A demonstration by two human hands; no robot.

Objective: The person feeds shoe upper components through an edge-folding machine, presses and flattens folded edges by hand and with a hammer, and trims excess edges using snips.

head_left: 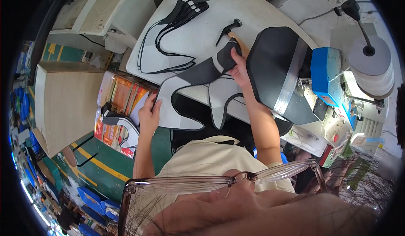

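Observation:
A curved shoe-upper piece (179, 84), light grey with a black band and dark edging, is held between my two hands over the table's front edge. My left hand (149, 113) pinches its left edge. At the piece's black upper right end, my right hand (240, 67) grips with thumb and fingers. Just beyond that end lies a hammer (230, 28) with a black head and wooden handle. A second grey piece (219, 97) sits partly beneath the held one. Several similar pieces (181, 14) are stacked on the white table (228, 2).
To the right stand a sewing machine with a black octagonal plate (270, 59), a blue box (326, 73) and a white thread cone (371, 63). At the left, an orange-patterned surface (122, 90) bears another upper piece (126, 124), beside a wooden cabinet (71, 105).

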